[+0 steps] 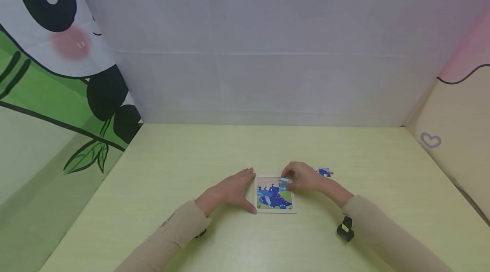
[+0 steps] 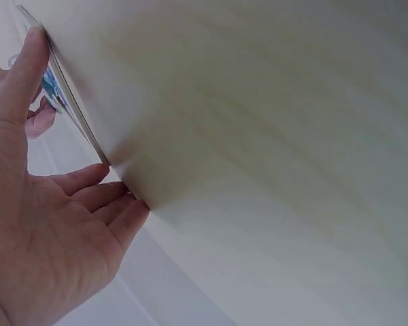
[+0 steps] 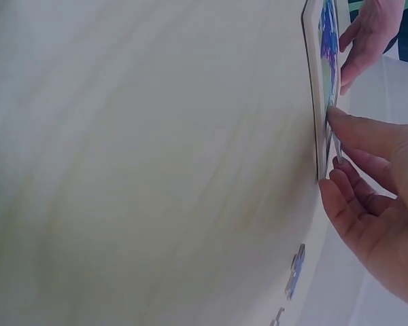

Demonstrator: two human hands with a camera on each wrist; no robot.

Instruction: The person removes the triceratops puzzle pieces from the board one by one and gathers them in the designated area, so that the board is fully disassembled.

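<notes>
**R hand pinching pc at board's upper R; L hand bracing L side**

Board (image 1: 267, 181) is sitting on the table (image 1: 191, 148), lower ctr of the head frame, just R of mid. Blue dino pic is filling its lower part; bare backing is showing upper L.

L hand (image 1: 234, 189) is resting at the board's L side, fingers fairly straight and spread from the thumb: thumb touching the lower L corner, index at the upper L. It isn't curling round anything.

R hand (image 1: 305, 177) is gripping a pc (image 1: 283, 183) btwn thumb and fingers, over the board's upper R corner. Pc is catching glare, so its pattern is hard to read.

Loose pc (image 1: 325, 172), blue + white, is lying just beyond the R hand, to its R; a 2nd one is peeking out next to it, mostly hidden. Right wrist view is showing both near bottom, R of ctr.

Beige sleeves (image 1: 386, 225) are covering both forearms. Panda print (image 1: 72, 42) is filling upper L; pale wall (image 1: 268, 51) is running across the top.
</notes>
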